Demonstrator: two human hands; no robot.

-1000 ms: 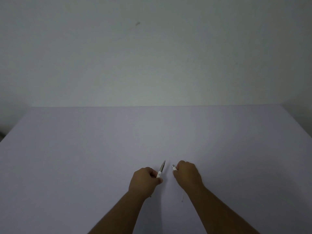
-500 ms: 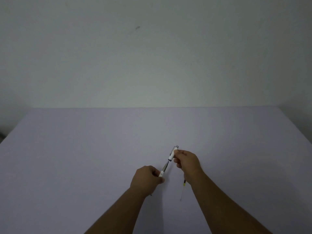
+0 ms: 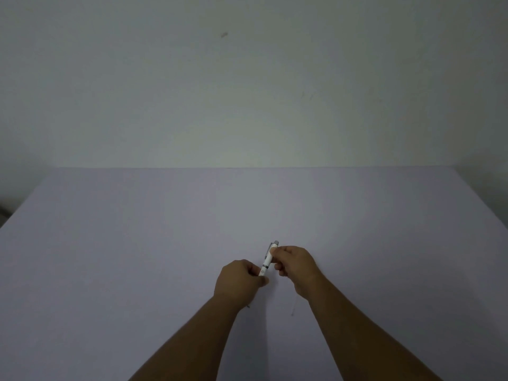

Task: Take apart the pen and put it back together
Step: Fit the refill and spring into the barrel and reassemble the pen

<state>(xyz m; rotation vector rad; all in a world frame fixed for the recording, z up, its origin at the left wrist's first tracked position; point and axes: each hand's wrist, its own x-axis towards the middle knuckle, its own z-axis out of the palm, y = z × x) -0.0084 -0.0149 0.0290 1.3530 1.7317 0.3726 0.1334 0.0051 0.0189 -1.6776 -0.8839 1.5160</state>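
Observation:
A white pen [image 3: 268,261] with a grey clip and grey end slants up and to the right between my two hands, above the table. My left hand [image 3: 238,280] is closed around its lower part, which is hidden in the fist. My right hand [image 3: 293,264] pinches the white cap end near the top. The cap sits pushed down over the front of the pen, so no tip shows. A thin pale refill [image 3: 293,309] lies on the table below my right wrist.
A wide pale lilac table [image 3: 137,257] stretches in front of me to a plain light wall [image 3: 247,92]. Its left and right edges show at the sides of the view.
My hands came together. My right hand brought the white cap over the pen's grey tip and slid it down toward my left hand, so the tip is now covered.

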